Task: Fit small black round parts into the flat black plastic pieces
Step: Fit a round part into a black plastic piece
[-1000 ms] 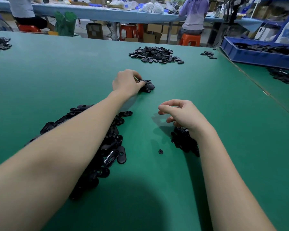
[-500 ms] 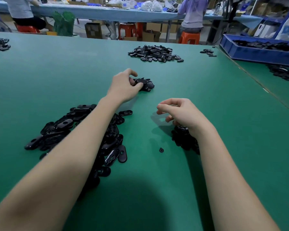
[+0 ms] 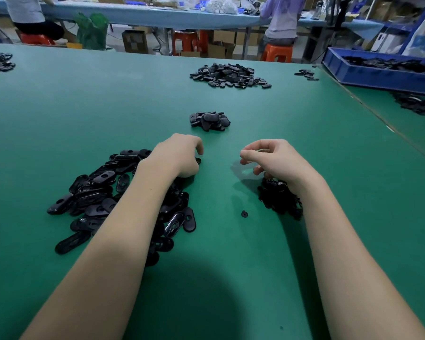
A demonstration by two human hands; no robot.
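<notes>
On the green table (image 3: 59, 106), the big heap of flat black pieces (image 3: 96, 192) lies at about eight o'clock, partly under the left forearm. The left hand (image 3: 179, 157) hovers at the heap's far edge, fingers curled downward; whether they hold anything cannot be told. At twelve o'clock sits a small stack of pieces (image 3: 209, 120), with a larger pile (image 3: 231, 76) beyond. One loose round part (image 3: 244, 213) lies between the arms. The right hand (image 3: 275, 160), fingers loosely curled and apparently empty, hangs just above the mound of round parts (image 3: 279, 198) at four o'clock.
</notes>
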